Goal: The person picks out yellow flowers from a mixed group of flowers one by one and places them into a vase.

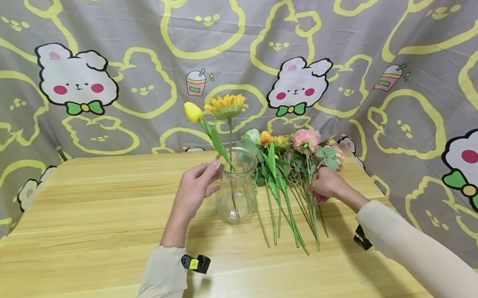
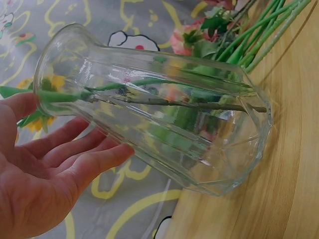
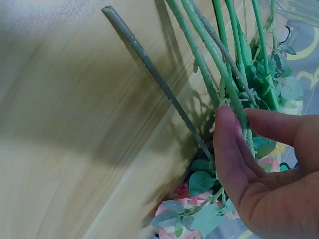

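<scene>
A clear glass vase [image 1: 236, 196] stands upright, holding a yellow tulip [image 1: 193, 111] and a sunflower-like yellow flower [image 1: 226, 107]. My left hand [image 1: 197, 188] is beside its neck, the thumb at the rim and extended fingers along the glass in the left wrist view. Over on the right, my right hand [image 1: 326, 184] pinches a green stem [image 3: 212, 62] between thumb and fingertips. In the head view this stem runs up toward a pink flower [image 1: 306, 140]. A darker stem [image 3: 154, 74] lies on the table beside that hand.
Several more flowers lie right of the vase, heads toward the back, among them an orange bud [image 1: 266, 137], a whitish bloom [image 1: 253, 136] and a pink bloom with leaves [image 1: 334, 154]. The wooden table [image 1: 97, 224] meets a patterned curtain [image 1: 136, 28] at the back and sides.
</scene>
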{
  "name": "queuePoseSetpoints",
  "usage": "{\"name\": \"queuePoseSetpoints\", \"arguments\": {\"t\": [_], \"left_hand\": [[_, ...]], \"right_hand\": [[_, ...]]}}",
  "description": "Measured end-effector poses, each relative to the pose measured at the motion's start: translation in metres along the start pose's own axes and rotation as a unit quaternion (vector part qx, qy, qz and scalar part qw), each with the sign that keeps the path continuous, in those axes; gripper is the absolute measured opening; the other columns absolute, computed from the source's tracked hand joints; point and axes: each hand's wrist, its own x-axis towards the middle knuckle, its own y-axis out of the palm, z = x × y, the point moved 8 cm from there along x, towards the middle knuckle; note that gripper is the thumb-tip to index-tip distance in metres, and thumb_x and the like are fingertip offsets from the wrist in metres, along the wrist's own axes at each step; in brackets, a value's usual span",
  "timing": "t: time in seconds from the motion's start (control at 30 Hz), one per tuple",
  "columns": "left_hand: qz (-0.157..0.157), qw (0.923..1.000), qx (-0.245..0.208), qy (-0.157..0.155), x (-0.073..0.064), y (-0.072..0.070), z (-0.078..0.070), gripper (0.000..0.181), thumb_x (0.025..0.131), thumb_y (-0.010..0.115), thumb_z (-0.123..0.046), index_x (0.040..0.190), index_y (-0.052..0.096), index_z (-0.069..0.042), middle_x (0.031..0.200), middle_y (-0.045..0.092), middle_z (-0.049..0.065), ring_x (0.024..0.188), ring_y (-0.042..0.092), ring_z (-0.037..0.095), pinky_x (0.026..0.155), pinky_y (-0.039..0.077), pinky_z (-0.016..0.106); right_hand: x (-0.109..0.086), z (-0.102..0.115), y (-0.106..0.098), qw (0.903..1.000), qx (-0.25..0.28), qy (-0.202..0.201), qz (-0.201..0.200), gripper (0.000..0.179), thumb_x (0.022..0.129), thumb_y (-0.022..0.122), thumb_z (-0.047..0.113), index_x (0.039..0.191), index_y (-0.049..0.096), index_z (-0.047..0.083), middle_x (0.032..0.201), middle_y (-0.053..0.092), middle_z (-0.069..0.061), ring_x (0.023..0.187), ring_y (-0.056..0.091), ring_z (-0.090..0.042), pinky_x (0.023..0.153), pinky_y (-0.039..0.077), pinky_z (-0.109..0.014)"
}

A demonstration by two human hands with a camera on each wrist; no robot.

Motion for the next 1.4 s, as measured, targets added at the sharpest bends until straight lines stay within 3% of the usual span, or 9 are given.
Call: {"name": "queuePoseSetpoints", "arguments": {"t": [0.37, 0.57, 0.73, 0.8, 0.87, 0.97, 1.1, 1.3, 1.4], "left_hand": [[-0.002, 1.0000, 0.003, -0.004, 0.001, 0.000, 0.001, 0.056, 0.102, 0.057, -0.048, 0.127, 0.064, 0.002, 0.134, 0.061, 0.020, 0.131, 0.059, 0.031, 0.100, 0.057, 0.040], [0.000, 1.0000, 0.000, -0.002, 0.001, -0.001, 0.002, 0.057, 0.103, 0.057, -0.047, 0.129, 0.063, 0.003, 0.136, 0.060, 0.022, 0.132, 0.058, 0.033, 0.101, 0.057, 0.042], [0.002, 1.0000, -0.001, -0.005, 0.001, 0.000, 0.003, 0.057, 0.103, 0.056, -0.045, 0.131, 0.061, 0.004, 0.136, 0.059, 0.024, 0.132, 0.057, 0.034, 0.102, 0.056, 0.045], [0.002, 1.0000, -0.002, -0.005, 0.001, 0.000, 0.003, 0.057, 0.103, 0.056, -0.045, 0.131, 0.061, 0.004, 0.135, 0.059, 0.024, 0.132, 0.057, 0.034, 0.103, 0.055, 0.045], [0.003, 1.0000, -0.003, -0.003, 0.001, 0.000, 0.002, 0.057, 0.103, 0.056, -0.045, 0.130, 0.061, 0.005, 0.135, 0.059, 0.024, 0.133, 0.057, 0.034, 0.103, 0.055, 0.045], [0.002, 1.0000, -0.002, -0.001, 0.001, 0.000, 0.001, 0.057, 0.103, 0.056, -0.046, 0.129, 0.062, 0.005, 0.135, 0.059, 0.024, 0.132, 0.057, 0.034, 0.102, 0.056, 0.045], [0.001, 1.0000, 0.000, -0.001, 0.000, 0.000, 0.001, 0.057, 0.103, 0.056, -0.046, 0.130, 0.062, 0.005, 0.135, 0.059, 0.024, 0.132, 0.058, 0.034, 0.102, 0.056, 0.045], [0.000, 1.0000, -0.002, 0.000, 0.000, 0.000, 0.001, 0.057, 0.103, 0.057, -0.045, 0.130, 0.061, 0.005, 0.135, 0.060, 0.024, 0.132, 0.058, 0.035, 0.102, 0.056, 0.045], [0.002, 1.0000, -0.004, 0.001, 0.000, 0.000, 0.001, 0.057, 0.103, 0.057, -0.045, 0.130, 0.061, 0.005, 0.135, 0.060, 0.025, 0.132, 0.058, 0.035, 0.102, 0.056, 0.045]], "right_hand": [[0.000, -0.004, 0.001, 0.9996, -0.029, -0.003, 0.007, 0.034, 0.094, 0.066, 0.014, 0.063, 0.062, 0.001, 0.055, 0.064, -0.007, 0.053, 0.069, -0.024, 0.061, 0.065, -0.041], [-0.001, -0.002, 0.000, 0.9984, -0.054, 0.000, 0.017, 0.041, 0.098, 0.066, 0.021, 0.062, 0.062, 0.002, 0.053, 0.061, -0.007, 0.053, 0.068, -0.024, 0.060, 0.064, -0.040], [-0.002, 0.011, -0.013, 0.9946, -0.095, -0.009, -0.041, 0.044, 0.097, 0.067, 0.027, 0.059, 0.053, 0.010, 0.046, 0.044, 0.002, 0.040, 0.043, -0.012, 0.043, 0.042, -0.028], [-0.003, 0.021, -0.017, 0.9919, -0.099, -0.032, -0.072, 0.036, 0.097, 0.068, 0.026, 0.070, 0.056, 0.006, 0.048, 0.039, 0.004, 0.042, 0.035, -0.011, 0.046, 0.035, -0.026], [-0.004, 0.031, -0.017, 0.9895, -0.095, -0.055, -0.094, 0.029, 0.097, 0.067, 0.023, 0.082, 0.055, 0.001, 0.055, 0.038, 0.003, 0.046, 0.034, -0.012, 0.050, 0.035, -0.027], [-0.005, 0.045, -0.011, 0.9863, -0.097, -0.083, -0.105, 0.023, 0.097, 0.065, 0.018, 0.099, 0.055, -0.003, 0.067, 0.048, -0.002, 0.053, 0.042, -0.015, 0.056, 0.039, -0.029], [-0.001, 0.056, 0.002, 0.9852, -0.097, -0.094, -0.106, 0.022, 0.097, 0.063, 0.014, 0.107, 0.058, -0.004, 0.079, 0.062, -0.014, 0.058, 0.050, -0.020, 0.057, 0.044, -0.032], [0.009, 0.067, 0.020, 0.9810, -0.103, -0.110, -0.123, 0.018, 0.096, 0.066, 0.014, 0.102, 0.064, -0.003, 0.082, 0.068, -0.016, 0.060, 0.054, -0.021, 0.057, 0.050, -0.034], [0.013, 0.072, 0.029, 0.9836, -0.094, -0.106, -0.112, 0.023, 0.097, 0.066, 0.016, 0.107, 0.065, -0.004, 0.079, 0.067, -0.015, 0.055, 0.051, -0.018, 0.057, 0.049, -0.032]]}}
